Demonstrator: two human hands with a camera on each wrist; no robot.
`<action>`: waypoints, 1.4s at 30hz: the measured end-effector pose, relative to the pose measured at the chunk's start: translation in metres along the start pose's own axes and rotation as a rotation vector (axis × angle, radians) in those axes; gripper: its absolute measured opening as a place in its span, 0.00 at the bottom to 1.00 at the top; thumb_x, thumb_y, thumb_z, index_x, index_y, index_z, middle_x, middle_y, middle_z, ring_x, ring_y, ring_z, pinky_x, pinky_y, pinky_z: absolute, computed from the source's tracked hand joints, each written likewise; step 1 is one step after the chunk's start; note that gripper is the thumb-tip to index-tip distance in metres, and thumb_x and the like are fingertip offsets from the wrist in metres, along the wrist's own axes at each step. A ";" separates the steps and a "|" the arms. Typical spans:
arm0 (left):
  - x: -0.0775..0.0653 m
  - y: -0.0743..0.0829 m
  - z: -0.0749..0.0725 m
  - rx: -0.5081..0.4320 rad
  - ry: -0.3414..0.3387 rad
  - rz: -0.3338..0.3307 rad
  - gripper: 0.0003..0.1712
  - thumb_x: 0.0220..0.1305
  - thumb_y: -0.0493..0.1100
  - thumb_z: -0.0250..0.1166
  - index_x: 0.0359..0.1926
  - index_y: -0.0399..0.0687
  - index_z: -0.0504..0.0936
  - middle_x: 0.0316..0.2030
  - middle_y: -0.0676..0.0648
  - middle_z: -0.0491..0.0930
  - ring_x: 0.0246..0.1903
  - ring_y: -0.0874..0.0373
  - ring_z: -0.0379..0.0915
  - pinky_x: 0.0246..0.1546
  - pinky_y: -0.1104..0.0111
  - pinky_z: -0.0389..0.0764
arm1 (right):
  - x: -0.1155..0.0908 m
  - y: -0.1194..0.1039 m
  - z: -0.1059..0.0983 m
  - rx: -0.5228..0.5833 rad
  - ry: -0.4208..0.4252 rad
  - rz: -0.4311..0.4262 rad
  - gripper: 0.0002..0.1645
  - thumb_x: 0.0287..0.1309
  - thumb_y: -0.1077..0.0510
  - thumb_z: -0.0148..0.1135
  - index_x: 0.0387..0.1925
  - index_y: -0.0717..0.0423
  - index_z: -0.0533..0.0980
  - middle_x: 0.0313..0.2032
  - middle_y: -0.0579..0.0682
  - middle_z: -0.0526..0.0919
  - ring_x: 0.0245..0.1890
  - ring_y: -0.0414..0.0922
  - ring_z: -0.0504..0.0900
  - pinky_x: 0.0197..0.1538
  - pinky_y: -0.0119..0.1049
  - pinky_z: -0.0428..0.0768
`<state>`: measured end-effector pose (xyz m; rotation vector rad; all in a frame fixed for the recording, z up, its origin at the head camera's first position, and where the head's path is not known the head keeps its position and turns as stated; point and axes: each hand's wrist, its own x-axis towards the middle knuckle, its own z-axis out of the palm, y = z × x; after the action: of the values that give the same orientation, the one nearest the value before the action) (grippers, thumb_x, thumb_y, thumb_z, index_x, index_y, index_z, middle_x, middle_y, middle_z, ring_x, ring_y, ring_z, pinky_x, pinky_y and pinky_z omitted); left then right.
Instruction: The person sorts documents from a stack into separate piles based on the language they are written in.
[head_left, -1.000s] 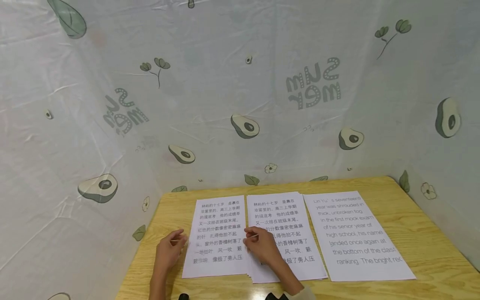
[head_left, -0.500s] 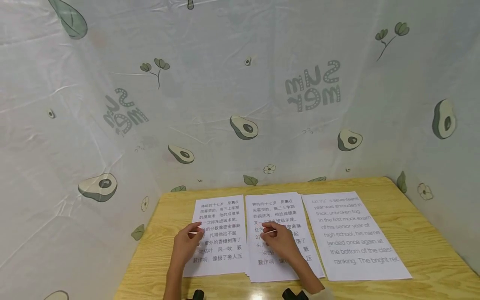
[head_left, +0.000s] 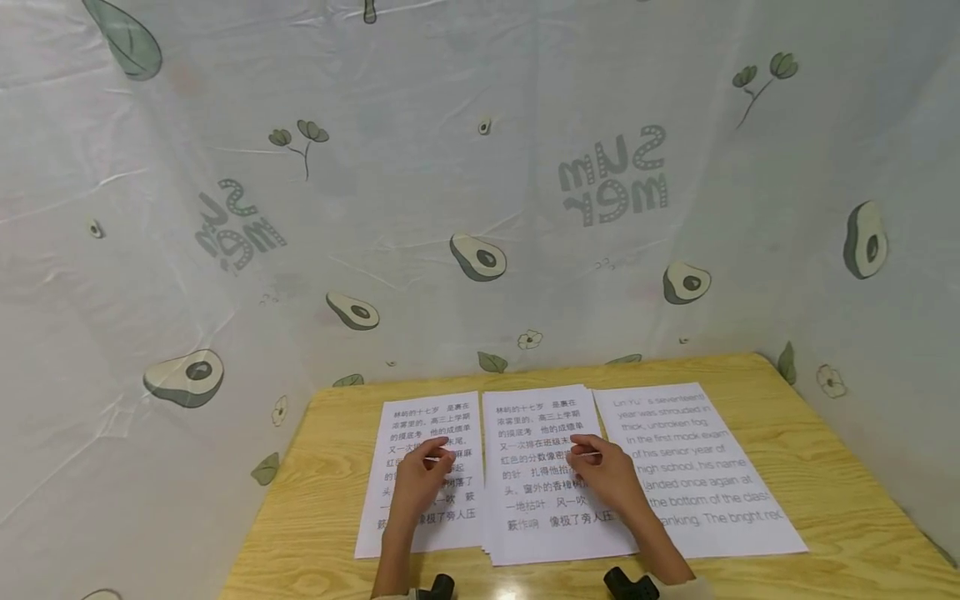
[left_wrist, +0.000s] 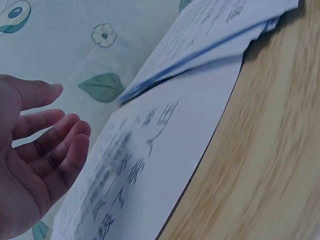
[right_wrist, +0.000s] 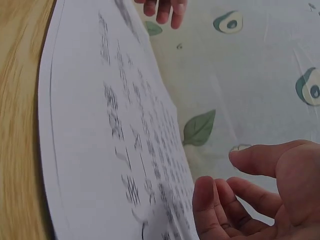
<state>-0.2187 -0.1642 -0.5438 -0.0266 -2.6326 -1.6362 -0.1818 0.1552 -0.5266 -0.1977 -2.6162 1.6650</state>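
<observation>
My left hand [head_left: 420,483] hovers above the left printed sheet [head_left: 429,423], its fingers loosely bent and holding nothing. In the left wrist view a gap shows between the thumb and fingers of that hand [left_wrist: 42,150]. Over the right side of the middle stack of printed sheets [head_left: 528,429] floats my right hand [head_left: 607,475], also with nothing in it. The right wrist view shows the relaxed fingers of this hand [right_wrist: 245,200] above the pages. Beside the stack, on the right, lies a sheet with English text [head_left: 697,467]; my right wrist hides part of its left edge.
All the paper lies on a yellow wood-grain table [head_left: 810,450]. A pale curtain [head_left: 420,208] with avocado and leaf prints hangs behind and at both sides. Sheets in the middle stack are slightly fanned at their edges. Dark wrist devices [head_left: 630,585] are strapped to both arms.
Both hands have moved to the right: the left from beside the left sheet to over it, the right across the middle stack to its right side. The papers stay in place on the table.
</observation>
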 end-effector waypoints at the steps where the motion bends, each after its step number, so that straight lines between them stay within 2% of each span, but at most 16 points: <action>1: 0.000 0.001 0.003 -0.005 -0.003 0.001 0.24 0.72 0.43 0.71 0.65 0.38 0.84 0.43 0.44 0.87 0.34 0.53 0.84 0.31 0.72 0.84 | 0.000 0.003 -0.003 -0.001 0.002 0.004 0.25 0.71 0.58 0.69 0.65 0.63 0.80 0.50 0.56 0.87 0.39 0.42 0.87 0.38 0.29 0.83; 7: 0.001 0.009 0.021 -0.042 -0.006 -0.019 0.23 0.72 0.43 0.70 0.64 0.39 0.84 0.44 0.45 0.87 0.35 0.56 0.83 0.32 0.72 0.85 | 0.003 0.015 -0.020 0.008 0.023 0.006 0.25 0.70 0.60 0.68 0.65 0.65 0.80 0.51 0.59 0.87 0.41 0.44 0.89 0.40 0.29 0.86; 12: 0.000 0.014 0.034 -0.057 -0.027 -0.028 0.23 0.72 0.43 0.70 0.64 0.40 0.85 0.44 0.45 0.87 0.35 0.58 0.83 0.32 0.72 0.86 | 0.005 0.025 -0.029 0.001 0.024 0.017 0.26 0.71 0.60 0.68 0.66 0.66 0.79 0.52 0.60 0.86 0.41 0.40 0.87 0.41 0.28 0.87; 15: -0.002 0.015 0.039 -0.049 -0.047 -0.034 0.23 0.72 0.44 0.70 0.64 0.42 0.85 0.44 0.47 0.86 0.35 0.60 0.83 0.32 0.72 0.85 | 0.005 0.028 -0.033 -0.024 0.020 0.020 0.26 0.72 0.59 0.68 0.67 0.65 0.79 0.53 0.61 0.87 0.39 0.40 0.87 0.39 0.28 0.85; 20: -0.004 0.019 0.042 -0.036 -0.054 -0.007 0.23 0.72 0.45 0.70 0.64 0.41 0.85 0.45 0.46 0.86 0.34 0.60 0.82 0.30 0.71 0.84 | 0.006 0.029 -0.037 -0.076 0.028 0.007 0.26 0.72 0.57 0.67 0.66 0.64 0.80 0.52 0.61 0.88 0.38 0.42 0.88 0.38 0.29 0.83; 27: -0.003 0.017 0.047 0.036 -0.052 -0.034 0.24 0.72 0.46 0.71 0.64 0.43 0.85 0.45 0.49 0.86 0.36 0.61 0.78 0.30 0.73 0.81 | 0.005 0.030 -0.039 -0.149 0.023 0.000 0.26 0.71 0.58 0.67 0.65 0.67 0.80 0.49 0.60 0.88 0.39 0.44 0.88 0.38 0.30 0.82; 31: -0.002 0.013 0.050 0.091 -0.056 -0.025 0.23 0.71 0.47 0.71 0.63 0.43 0.86 0.43 0.50 0.85 0.38 0.60 0.78 0.33 0.73 0.80 | 0.005 0.033 -0.039 -0.180 0.018 -0.013 0.26 0.70 0.59 0.67 0.64 0.68 0.80 0.47 0.60 0.89 0.40 0.46 0.89 0.38 0.31 0.83; 36: -0.001 0.009 0.054 0.158 -0.063 0.005 0.22 0.70 0.46 0.72 0.60 0.41 0.88 0.40 0.51 0.84 0.38 0.61 0.77 0.35 0.73 0.78 | 0.006 0.035 -0.038 -0.244 0.028 -0.038 0.24 0.69 0.60 0.68 0.61 0.69 0.82 0.45 0.58 0.89 0.44 0.51 0.88 0.44 0.36 0.83; 42: -0.001 0.010 0.058 0.213 -0.061 0.050 0.21 0.68 0.45 0.73 0.57 0.39 0.89 0.37 0.52 0.82 0.35 0.62 0.73 0.33 0.73 0.75 | 0.007 0.034 -0.035 -0.291 0.035 -0.066 0.22 0.68 0.61 0.69 0.59 0.70 0.83 0.45 0.59 0.88 0.43 0.52 0.87 0.46 0.42 0.82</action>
<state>-0.2191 -0.1078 -0.5605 -0.1362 -2.8119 -1.3539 -0.1818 0.2019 -0.5425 -0.1444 -2.7941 1.2442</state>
